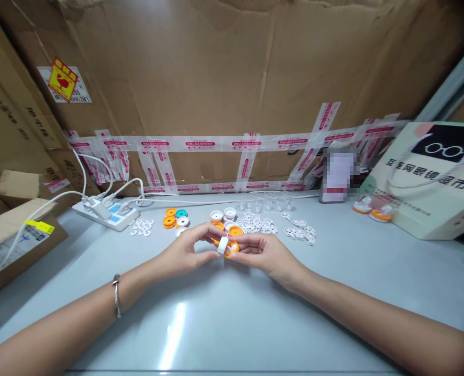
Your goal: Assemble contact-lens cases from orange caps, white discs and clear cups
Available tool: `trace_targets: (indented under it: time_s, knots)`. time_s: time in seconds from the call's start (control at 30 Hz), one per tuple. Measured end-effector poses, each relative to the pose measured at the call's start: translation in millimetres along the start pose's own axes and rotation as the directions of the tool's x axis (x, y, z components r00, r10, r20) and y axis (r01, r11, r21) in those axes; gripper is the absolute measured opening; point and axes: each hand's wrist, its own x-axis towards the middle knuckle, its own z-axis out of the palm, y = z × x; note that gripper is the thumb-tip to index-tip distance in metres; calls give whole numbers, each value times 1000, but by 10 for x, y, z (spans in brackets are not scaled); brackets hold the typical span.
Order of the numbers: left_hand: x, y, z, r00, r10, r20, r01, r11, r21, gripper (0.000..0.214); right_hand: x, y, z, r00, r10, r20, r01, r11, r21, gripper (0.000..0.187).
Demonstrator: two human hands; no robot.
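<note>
My left hand [188,249] pinches a small white round cap [223,245] on edge between thumb and fingers. Facing it, my right hand [265,255] grips an orange round piece [232,249] with something pale inside. The two pieces meet or overlap in front of me; whether they are joined I cannot tell. Just behind my fingers lie white round caps [216,215] and an orange cap [235,230]. Left of those sit several orange caps [169,222], a teal one [181,213] and white ones. Small white patterned pieces [257,223] are heaped behind my right hand.
A white power strip [108,213] with cables and small white discs [141,227] are on the left. Clear cups [269,202] line the back. A phone [338,175], orange-based clear pieces [381,213] and a paper bag [427,183] stand right. Cardboard [224,78] walls the back.
</note>
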Motion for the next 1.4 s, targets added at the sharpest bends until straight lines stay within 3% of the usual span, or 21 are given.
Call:
trace_targets:
  time_s: [0.67, 1.13, 1.4]
  knots:
    - [-17, -36, -40, 996, 66, 66, -74, 989, 129, 29, -5, 51, 10, 996, -59, 61, 63, 996, -62, 34]
    - [-31, -11, -5, 981, 169, 97, -190, 938, 291, 27, -22, 30, 39, 991, -109, 78, 120, 981, -150, 34]
    - [-56, 70, 35, 989, 124, 81, -147, 901, 408, 27, -33, 73, 37, 979, -188, 74, 200, 951, -235, 36]
